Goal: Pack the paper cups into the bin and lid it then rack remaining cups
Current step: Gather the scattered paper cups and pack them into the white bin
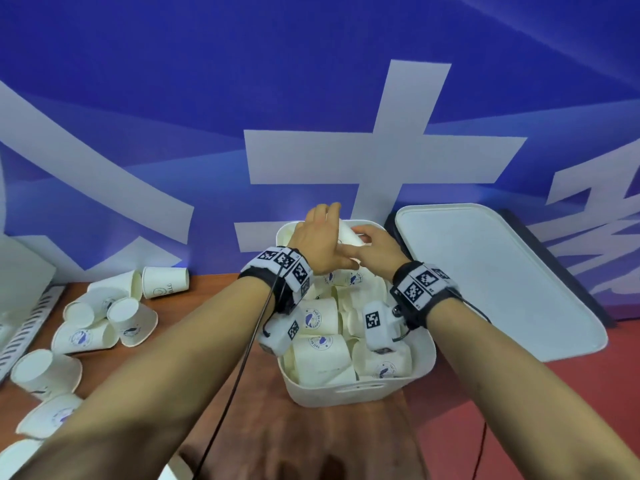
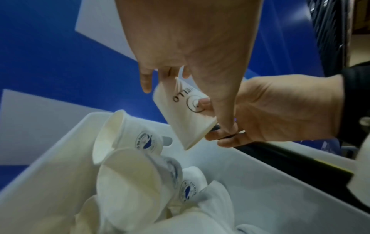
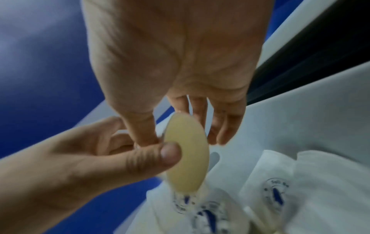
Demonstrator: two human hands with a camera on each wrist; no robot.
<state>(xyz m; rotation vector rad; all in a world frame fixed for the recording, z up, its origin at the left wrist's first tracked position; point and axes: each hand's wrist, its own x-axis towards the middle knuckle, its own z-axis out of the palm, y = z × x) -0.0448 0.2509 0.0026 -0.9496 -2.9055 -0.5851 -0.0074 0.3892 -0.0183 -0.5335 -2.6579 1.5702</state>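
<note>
Paper cup [image 1: 348,233] gripped by left hand [image 1: 317,242] and right hand [image 1: 375,251] above far end of white bin [image 1: 346,393]. Left wrist: HELLO print, fingers curled round it. Right wrist: rim pinched.

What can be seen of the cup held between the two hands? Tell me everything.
The held cup is white paper, printed with a black circle and letters ending "LLO". It hangs tilted over the far end of the bin, above the cups already packed there. The left hand and right hand both grip it, fingers and thumbs on its wall and rim. Its inside looks pale yellow.
</note>
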